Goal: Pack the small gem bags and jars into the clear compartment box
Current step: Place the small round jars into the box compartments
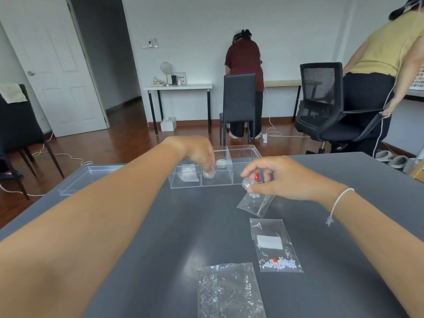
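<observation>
The clear compartment box [243, 149] stands at the far middle of the dark table. My left hand [197, 152] reaches into its middle compartment, fingers closed on a small white-lidded jar [209, 173]. A second jar [221, 163] rests behind it in the same compartment, and a small bag [188, 172] lies in the left compartment. My right hand [275, 175] hovers in front of the box's right end, holding a clear jar [249, 182] with red inside. Three gem bags lie on the table: one [255, 203] under my right hand, one [275, 245] with white and red gems, one [229, 291] nearest me.
The box's clear lid [89, 177] lies upturned at the table's far left. Beyond the table, two persons stand by desks near a black chair [239, 104] and an office chair [325, 104]. Cables run across the wooden floor.
</observation>
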`<state>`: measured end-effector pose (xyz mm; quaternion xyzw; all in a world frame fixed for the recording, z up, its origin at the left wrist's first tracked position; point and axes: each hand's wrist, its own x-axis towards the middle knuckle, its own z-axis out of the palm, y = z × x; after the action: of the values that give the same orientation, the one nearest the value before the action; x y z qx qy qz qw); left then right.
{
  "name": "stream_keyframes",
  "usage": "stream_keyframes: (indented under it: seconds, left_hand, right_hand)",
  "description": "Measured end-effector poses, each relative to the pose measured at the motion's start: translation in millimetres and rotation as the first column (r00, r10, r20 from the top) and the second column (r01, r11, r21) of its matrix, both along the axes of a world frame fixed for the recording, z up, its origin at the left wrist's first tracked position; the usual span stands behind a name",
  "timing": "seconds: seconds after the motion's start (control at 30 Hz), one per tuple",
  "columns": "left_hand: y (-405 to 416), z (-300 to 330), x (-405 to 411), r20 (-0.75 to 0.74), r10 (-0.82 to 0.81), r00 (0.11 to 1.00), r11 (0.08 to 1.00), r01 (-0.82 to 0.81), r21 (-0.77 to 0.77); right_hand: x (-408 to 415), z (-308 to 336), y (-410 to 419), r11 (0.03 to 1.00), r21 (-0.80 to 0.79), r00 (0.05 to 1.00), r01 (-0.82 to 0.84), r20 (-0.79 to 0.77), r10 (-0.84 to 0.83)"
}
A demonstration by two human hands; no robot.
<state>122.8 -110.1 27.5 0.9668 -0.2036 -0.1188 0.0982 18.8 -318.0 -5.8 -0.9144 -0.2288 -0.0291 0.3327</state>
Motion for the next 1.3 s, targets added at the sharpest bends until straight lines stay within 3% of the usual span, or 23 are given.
stream_keyframes:
  seconds: [0.17,0.37,0.53,0.7,0.9,1.07,1.3]
  left_hand:
    - [19,6,-20,0.163,0.031,0.986,0.954,0.020,-0.301]
    - [67,-24,-52,0.298,0.266,0.917,0.797,-0.035,-0.603]
    - [86,-55,-52,0.275,0.270,0.923,0.795,-0.053,-0.605]
    - [93,-64,-44,0.255,0.260,0.931,0.758,-0.033,-0.651]
    - [98,-68,-43,0.243,0.236,0.941,0.753,-0.019,-0.658]
    - [99,-69,-43,0.234,0.231,0.944,0.749,-0.019,-0.662]
    - [99,-67,-44,0.229,0.218,0.949,0.748,-0.012,-0.664]
  right_hand:
    - [1,0,2,0.999,0.038,1.000,0.002,0.012,-0.002]
    - [6,8,11,0.990,0.133,0.993,0.044,0.102,-0.058]
    - [30,27,34,0.987,0.129,0.986,0.094,0.129,-0.110]
    - [57,35,55,0.985,-0.107,0.990,0.136,0.047,-0.132]
    - [75,31,73,0.896,-0.414,0.985,0.159,0.006,-0.172]
    - [86,32,77,0.887,-0.454,0.982,0.084,-0.112,-0.150]
    - [90,25,80,0.884,-0.456,0.981,0.099,-0.107,-0.165]
